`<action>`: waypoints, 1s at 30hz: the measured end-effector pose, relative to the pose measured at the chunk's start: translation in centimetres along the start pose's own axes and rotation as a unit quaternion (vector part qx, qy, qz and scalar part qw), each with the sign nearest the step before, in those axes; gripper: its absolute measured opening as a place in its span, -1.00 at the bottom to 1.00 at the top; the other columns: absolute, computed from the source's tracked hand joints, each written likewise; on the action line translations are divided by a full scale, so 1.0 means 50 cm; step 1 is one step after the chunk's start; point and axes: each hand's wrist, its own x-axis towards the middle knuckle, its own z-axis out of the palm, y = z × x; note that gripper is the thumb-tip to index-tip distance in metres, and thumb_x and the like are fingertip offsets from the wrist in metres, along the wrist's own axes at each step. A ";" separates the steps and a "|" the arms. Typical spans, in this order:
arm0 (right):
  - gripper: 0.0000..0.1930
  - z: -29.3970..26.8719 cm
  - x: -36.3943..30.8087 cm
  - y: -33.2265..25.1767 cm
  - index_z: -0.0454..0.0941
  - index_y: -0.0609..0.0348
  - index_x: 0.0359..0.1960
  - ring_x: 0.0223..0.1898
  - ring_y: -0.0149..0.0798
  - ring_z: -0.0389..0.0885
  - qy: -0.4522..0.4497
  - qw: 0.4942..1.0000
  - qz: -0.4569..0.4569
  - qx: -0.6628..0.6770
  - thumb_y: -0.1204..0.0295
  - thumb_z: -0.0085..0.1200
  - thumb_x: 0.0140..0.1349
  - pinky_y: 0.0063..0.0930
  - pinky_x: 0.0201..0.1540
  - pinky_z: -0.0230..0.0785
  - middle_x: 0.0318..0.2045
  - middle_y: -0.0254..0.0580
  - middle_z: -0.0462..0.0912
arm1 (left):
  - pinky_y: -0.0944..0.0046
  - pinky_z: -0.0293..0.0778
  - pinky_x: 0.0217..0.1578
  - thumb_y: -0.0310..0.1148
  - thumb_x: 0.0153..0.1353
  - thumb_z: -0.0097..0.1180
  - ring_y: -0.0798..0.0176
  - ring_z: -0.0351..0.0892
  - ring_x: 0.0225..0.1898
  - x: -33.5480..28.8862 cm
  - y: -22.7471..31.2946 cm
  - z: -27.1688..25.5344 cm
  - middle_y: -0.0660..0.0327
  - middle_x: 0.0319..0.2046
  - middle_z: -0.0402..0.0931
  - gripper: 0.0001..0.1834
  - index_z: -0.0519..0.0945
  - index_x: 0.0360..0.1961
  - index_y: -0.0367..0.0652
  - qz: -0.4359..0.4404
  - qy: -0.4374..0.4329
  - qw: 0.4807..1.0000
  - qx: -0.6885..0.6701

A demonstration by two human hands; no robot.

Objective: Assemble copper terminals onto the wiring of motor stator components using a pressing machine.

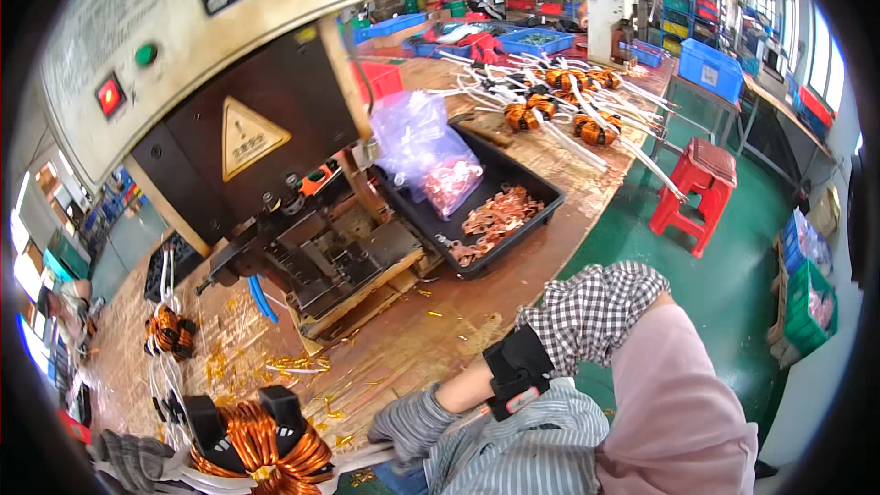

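A: In the head view, where was the wound coil [261, 445]?
B: On the near side of the press [174, 147], apart from it, at the edge of the bench [458, 321] closest to the person.

A: And the fingers?
B: The left hand [133, 458] was curled in around the white leads [183, 474] on one side of the coil; the rim of the view cut it off, so the hold was only partly plain. The right hand [403, 426] had its gloved fingers bent round the white lead [367, 456] on the other side.

A: How far along did it look?
B: Midway, I judged. That coil was in hand, its lead ends hidden, so I couldn't tell whether they were finished. A second coil [170, 332] lay left of the press, perhaps waiting its turn. A heap of coils [596, 128] lay beyond the press to the right, done or not I couldn't say.

A: Any supplies left?
B: Plenty, by the look of it: right of the press, a black tray [547, 208] held loose copper pieces [495, 220] and a plastic bag [412, 142] with more inside. Yellowish scraps [298, 365] littered the bench in front of the press.
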 end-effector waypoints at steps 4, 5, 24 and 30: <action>-0.58 0.024 -0.102 -0.007 0.48 0.23 -0.25 -0.43 -0.33 0.49 0.113 0.931 -0.152 0.312 0.25 0.21 -0.14 -0.38 -0.37 0.35 -0.49 -0.23 0.55 | 0.23 0.32 -0.58 -0.20 0.17 0.06 0.43 0.32 -0.61 -0.034 0.018 0.186 0.35 -0.56 0.36 -0.69 0.38 -0.17 -0.15 0.033 -0.065 0.997 0.037; -0.53 0.040 -0.122 0.001 0.45 0.22 -0.18 -0.38 -0.31 0.49 0.203 0.925 -0.192 0.256 0.25 0.24 -0.14 -0.36 -0.34 0.35 -0.40 -0.23 0.52 | 0.23 0.31 -0.59 -0.21 0.17 0.06 0.44 0.31 -0.62 -0.036 0.018 0.217 0.36 -0.57 0.35 -0.70 0.38 -0.17 -0.15 0.040 -0.082 0.995 0.044; -0.49 0.158 -0.616 0.230 0.34 0.01 -0.06 -0.60 -0.52 0.41 0.784 0.417 -0.100 0.449 0.09 0.23 0.02 -0.63 -0.63 0.29 -0.47 -0.42 0.46 | 0.24 0.40 -0.06 -0.23 0.10 0.20 0.21 0.44 -0.05 0.040 -0.317 0.263 0.20 -0.10 0.46 -0.43 0.35 0.12 -0.17 -0.142 -0.234 0.826 0.492; -0.50 0.068 -0.761 0.400 0.46 0.11 -0.32 -0.76 -0.38 0.41 0.801 0.426 -0.039 0.418 -0.11 0.11 0.02 -0.59 -0.77 0.21 -0.70 -0.31 0.46 | 0.20 0.40 -0.07 -0.23 -0.04 0.31 0.19 0.51 -0.10 -0.127 -0.136 0.042 0.12 -0.18 0.55 -0.52 0.51 -0.13 -0.28 -0.240 -0.088 0.722 0.643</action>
